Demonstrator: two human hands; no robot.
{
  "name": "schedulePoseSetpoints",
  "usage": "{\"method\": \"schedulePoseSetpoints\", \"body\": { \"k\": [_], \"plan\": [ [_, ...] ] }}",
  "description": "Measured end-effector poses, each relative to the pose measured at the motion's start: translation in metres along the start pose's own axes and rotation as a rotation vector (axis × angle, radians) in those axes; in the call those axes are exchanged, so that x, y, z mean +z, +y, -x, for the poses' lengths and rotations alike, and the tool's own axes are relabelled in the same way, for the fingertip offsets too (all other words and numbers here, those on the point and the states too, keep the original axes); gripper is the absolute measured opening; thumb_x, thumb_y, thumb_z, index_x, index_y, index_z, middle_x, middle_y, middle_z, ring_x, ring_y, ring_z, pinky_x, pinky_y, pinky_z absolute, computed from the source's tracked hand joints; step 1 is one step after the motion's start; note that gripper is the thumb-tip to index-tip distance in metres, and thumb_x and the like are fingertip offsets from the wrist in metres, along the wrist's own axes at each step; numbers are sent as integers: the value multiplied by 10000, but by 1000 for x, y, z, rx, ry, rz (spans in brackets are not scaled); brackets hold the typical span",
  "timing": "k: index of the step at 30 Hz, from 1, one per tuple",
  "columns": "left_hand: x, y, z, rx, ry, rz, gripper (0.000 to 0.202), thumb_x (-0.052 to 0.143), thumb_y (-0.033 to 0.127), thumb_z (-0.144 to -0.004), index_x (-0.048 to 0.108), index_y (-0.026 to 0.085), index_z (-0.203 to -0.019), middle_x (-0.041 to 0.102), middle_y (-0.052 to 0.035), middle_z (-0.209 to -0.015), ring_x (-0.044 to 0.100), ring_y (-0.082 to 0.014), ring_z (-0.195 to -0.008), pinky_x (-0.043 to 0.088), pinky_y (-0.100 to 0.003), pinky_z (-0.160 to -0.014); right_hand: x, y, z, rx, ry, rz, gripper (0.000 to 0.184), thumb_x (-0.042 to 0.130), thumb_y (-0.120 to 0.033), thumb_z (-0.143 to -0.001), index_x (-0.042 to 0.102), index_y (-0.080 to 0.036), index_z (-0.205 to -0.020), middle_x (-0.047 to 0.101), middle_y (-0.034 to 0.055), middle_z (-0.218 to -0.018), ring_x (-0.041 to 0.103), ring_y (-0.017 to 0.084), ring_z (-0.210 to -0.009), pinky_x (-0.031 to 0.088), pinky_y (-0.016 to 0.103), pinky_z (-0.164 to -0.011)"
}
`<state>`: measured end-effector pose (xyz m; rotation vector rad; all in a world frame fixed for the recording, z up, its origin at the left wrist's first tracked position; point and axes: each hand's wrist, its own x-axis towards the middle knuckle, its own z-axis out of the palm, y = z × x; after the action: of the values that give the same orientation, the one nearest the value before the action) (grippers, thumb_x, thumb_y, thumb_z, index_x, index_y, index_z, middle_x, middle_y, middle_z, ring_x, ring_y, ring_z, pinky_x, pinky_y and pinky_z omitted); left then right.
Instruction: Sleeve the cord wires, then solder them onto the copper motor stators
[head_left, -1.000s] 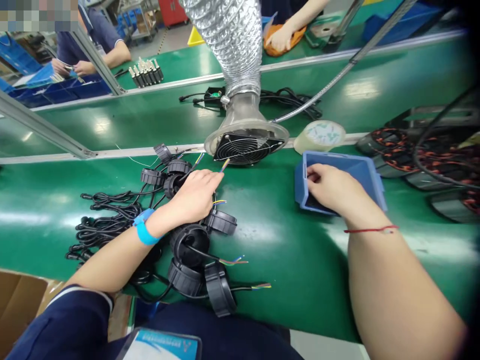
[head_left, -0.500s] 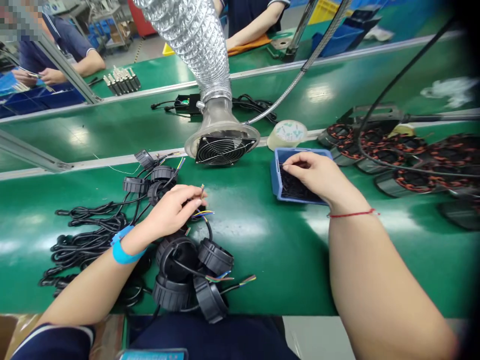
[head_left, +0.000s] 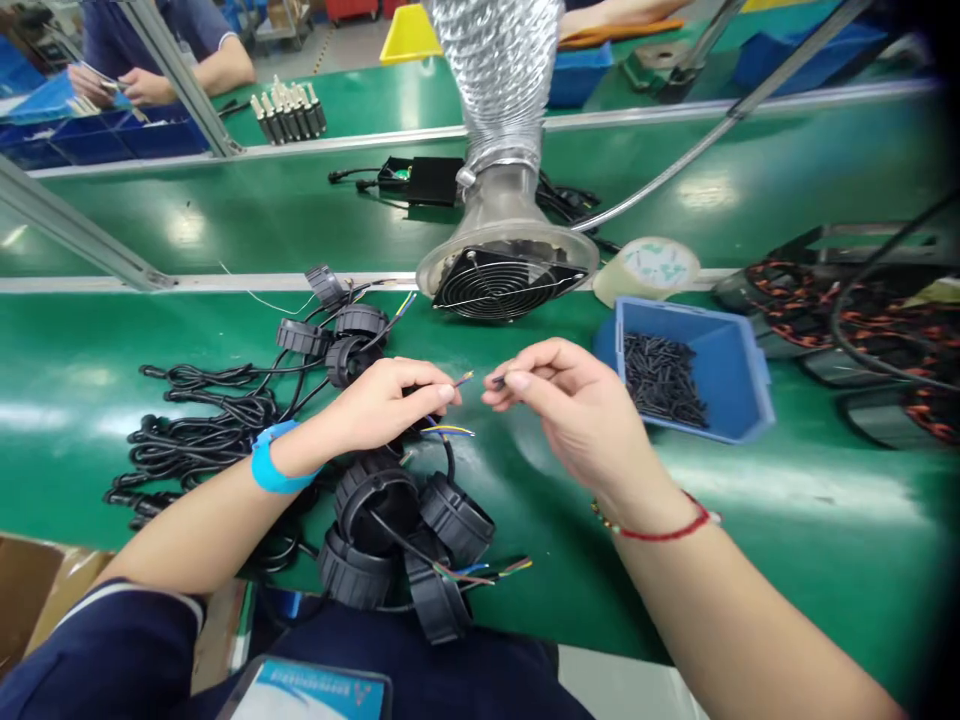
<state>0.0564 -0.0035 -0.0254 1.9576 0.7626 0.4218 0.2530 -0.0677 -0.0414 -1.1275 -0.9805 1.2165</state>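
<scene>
My left hand [head_left: 394, 402] is closed in a pinch on thin coloured wires [head_left: 466, 378], whose ends stick out past the thumb. Facing it across a small gap, my right hand [head_left: 581, 415] pinches a short black tube piece [head_left: 500, 382] between thumb and fingertips. Many more short black tube pieces [head_left: 664, 385] lie in a blue bin [head_left: 739, 375] just right of that hand. Beneath and in front of my left hand sit black ribbed caps [head_left: 456, 515] with cables through them and bare coloured wire ends [head_left: 450, 431].
Coiled black cables [head_left: 202, 430] lie on the green bench at left. A fan-fronted extraction hood [head_left: 510, 285] hangs at centre on a silver duct. A tape roll [head_left: 649, 268] stands behind the bin, with copper-wound motor stators [head_left: 806, 310] at right. A co-worker [head_left: 172, 50] sits across the bench.
My right hand has come out of the blue bin and moved left towards my left hand, carrying a black tube piece. My left hand still pinches the wires. The view has shifted.
</scene>
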Motion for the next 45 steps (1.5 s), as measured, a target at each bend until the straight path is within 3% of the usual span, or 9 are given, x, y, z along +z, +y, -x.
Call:
{"method": "schedulePoseSetpoints", "body": {
  "k": [4, 11, 18, 23, 29, 34, 40, 45],
  "plan": [
    [1, 2, 0, 41, -18, -26, 280, 502, 291, -909, 702, 129, -798, 692, -34, -741, 609, -122, -721, 452, -218, -682, 13, 3, 7, -24, 21, 5, 249, 773, -385, -722, 592, -218, -755, 715, -1, -744, 689, 138, -659, 597, 301, -683],
    [1, 4, -1, 95, -34, -97, 286, 498, 264, -916, 713, 120, -793, 674, -29, -695, 585, -115, -690, 428, -220, -690, 10, -3, 10, -98, 20, -11, 161, 757, -304, -766, 613, -231, -774, 727, -15, -786, 694, 114, -678, 592, 258, -691],
    [2, 5, -1, 109, -51, -114, 290, 489, 269, -923, 708, 134, -789, 686, -28, -717, 596, -120, -705, 429, -232, -718, 9, -5, 11, -93, -18, 126, 205, 738, -380, -771, 603, -226, -776, 706, 12, -785, 683, 142, -697, 588, 306, -704],
    [2, 5, -1, 120, -48, -108, 283, 487, 260, -922, 697, 135, -779, 692, -31, -732, 603, -119, -720, 434, -235, -735, 3, -6, 9, -75, -63, 185, 176, 721, -348, -773, 601, -220, -759, 684, 11, -749, 661, 139, -678, 557, 290, -677],
    [4, 0, 1, -51, 37, 45, 204, 516, 301, -902, 628, 139, -848, 657, -7, -731, 582, -105, -684, 442, -210, -653, 5, 4, 5, 16, -82, 232, 170, 704, -333, -758, 594, -205, -741, 652, 3, -681, 641, 136, -643, 524, 267, -621],
    [5, 1, 1, -68, 21, 79, 193, 527, 290, -887, 607, 139, -796, 624, 3, -717, 553, -94, -667, 429, -204, -641, 10, 13, 3, 45, -153, 185, 153, 703, -328, -754, 629, -196, -766, 654, -1, -705, 618, 119, -643, 515, 253, -620],
    [5, 5, 1, -128, -27, 59, 221, 524, 314, -869, 597, 136, -760, 521, 31, -631, 456, -81, -590, 370, -202, -571, 2, 5, 1, 40, 22, 34, 251, 769, -407, -713, 612, -214, -749, 682, -3, -696, 640, 123, -614, 539, 254, -599],
    [5, 5, 1, -122, -36, 53, 231, 522, 323, -867, 584, 137, -747, 502, 32, -633, 432, -80, -591, 357, -202, -569, 6, 3, 5, 3, 5, 31, 262, 767, -417, -722, 598, -220, -757, 726, 13, -778, 661, 132, -657, 576, 288, -670]
  ]
}}
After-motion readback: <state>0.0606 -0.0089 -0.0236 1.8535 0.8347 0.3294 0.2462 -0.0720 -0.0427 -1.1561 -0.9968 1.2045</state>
